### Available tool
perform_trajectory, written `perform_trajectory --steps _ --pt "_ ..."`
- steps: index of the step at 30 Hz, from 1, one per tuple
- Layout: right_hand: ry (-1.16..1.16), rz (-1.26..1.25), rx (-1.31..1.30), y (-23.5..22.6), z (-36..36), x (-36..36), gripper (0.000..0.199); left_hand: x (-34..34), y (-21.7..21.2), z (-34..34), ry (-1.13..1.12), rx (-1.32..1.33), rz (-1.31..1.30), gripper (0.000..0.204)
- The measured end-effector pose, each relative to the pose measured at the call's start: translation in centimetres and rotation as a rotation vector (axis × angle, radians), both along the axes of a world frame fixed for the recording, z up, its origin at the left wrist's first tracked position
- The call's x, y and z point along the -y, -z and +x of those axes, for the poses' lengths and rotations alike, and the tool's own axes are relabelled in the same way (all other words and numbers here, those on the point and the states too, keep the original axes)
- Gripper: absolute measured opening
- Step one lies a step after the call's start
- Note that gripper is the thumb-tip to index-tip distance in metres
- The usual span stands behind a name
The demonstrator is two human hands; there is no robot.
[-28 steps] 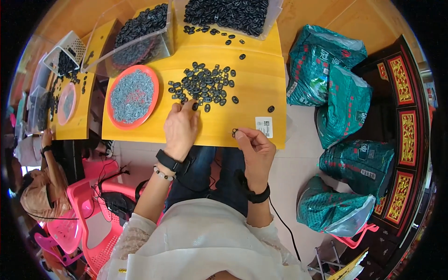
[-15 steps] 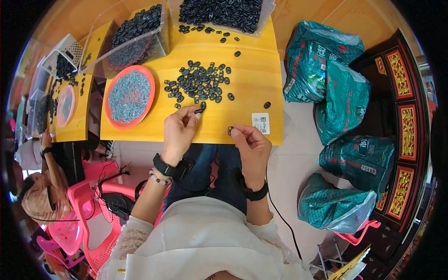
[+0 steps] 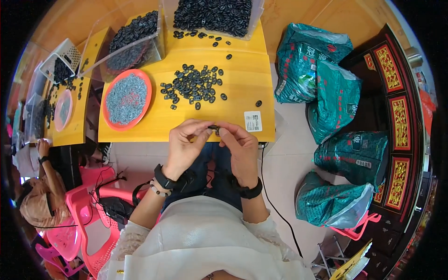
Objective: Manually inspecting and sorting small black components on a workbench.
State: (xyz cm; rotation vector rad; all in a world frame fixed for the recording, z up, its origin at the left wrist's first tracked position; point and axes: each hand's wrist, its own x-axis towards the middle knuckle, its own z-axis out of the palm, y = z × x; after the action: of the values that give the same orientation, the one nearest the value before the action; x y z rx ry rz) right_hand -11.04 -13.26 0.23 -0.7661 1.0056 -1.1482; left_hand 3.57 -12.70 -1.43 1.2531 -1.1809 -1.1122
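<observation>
Close to the front edge of the yellow table (image 3: 186, 134), my left hand (image 3: 185, 145) and my right hand (image 3: 240, 150) meet at the fingertips. Between them is a small black oval part (image 3: 213, 127), pinched by my left thumb and fingers. My right thumb and forefinger close on a small dark part against it; fingers cover much of both, so whether they are joined cannot be made out. Beyond my hands lies a loose pile of black oval parts with holes (image 3: 193, 85). An orange-red plate (image 3: 149, 95) heaped with small grey metal pieces (image 3: 126, 100) stands to the left.
Two clear plastic bins (image 3: 161, 44) (image 3: 255, 21) of black parts stand at the back. Teal sacks (image 3: 333, 100) sit on the floor at right, beside a dark carved cabinet (image 3: 394, 140). Pink chairs (image 3: 100, 233) and another person (image 3: 46, 196) at a neighbouring table are at left.
My left hand has moved away from the pile, toward me and right, with its black part. My right hand has come left with its small dark part, and the fingertips now meet.
</observation>
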Motion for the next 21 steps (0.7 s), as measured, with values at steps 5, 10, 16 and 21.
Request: perform_trajectory --steps 5,10,16,21 --pt "0.001 0.006 0.087 -0.1 -0.1 -0.3 0.020 -0.8 -1.1 -0.8 0.011 -0.066 0.007 0.023" --pt "-0.036 0.037 0.196 -0.2 -0.4 -0.7 0.018 -1.3 -1.2 -0.6 0.020 -0.228 0.016 0.025" --pt "-0.051 0.018 0.213 -0.4 -0.6 -1.1 0.018 -1.8 -2.4 -0.7 0.039 -0.255 0.059 0.029" --pt "-0.067 -0.007 0.216 -0.6 -0.6 -1.4 0.018 -2.2 -2.6 -0.4 0.084 -0.082 -0.045 0.034"
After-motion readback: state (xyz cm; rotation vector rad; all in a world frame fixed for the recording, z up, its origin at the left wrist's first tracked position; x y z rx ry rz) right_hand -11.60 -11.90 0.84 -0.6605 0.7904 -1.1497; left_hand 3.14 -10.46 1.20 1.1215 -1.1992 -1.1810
